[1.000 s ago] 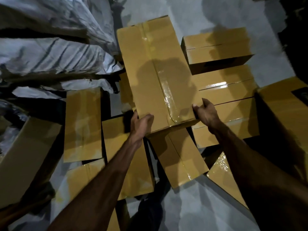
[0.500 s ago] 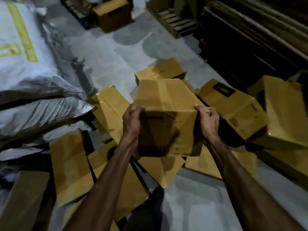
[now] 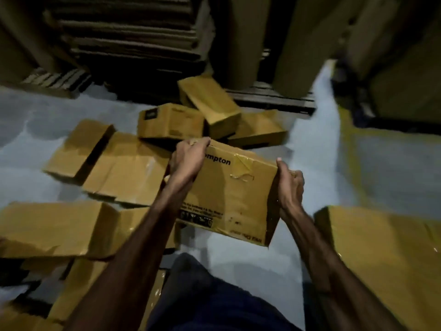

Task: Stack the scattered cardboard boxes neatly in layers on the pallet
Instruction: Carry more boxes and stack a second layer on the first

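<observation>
the left hand [image 3: 188, 156] and right hand [image 3: 290, 185] clasp the box [image 3: 233, 192] by opposite ends, clear of the floor, so the person should probably level it before setting it on a pallet [image 3: 274, 101].

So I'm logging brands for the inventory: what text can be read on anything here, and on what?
"ompton": black print on the brown cardboard box held in both hands; its start hidden by the left hand.
Small print and barcode lower on that box: blurred.
Dark label on the floor box: unreadable.
</observation>
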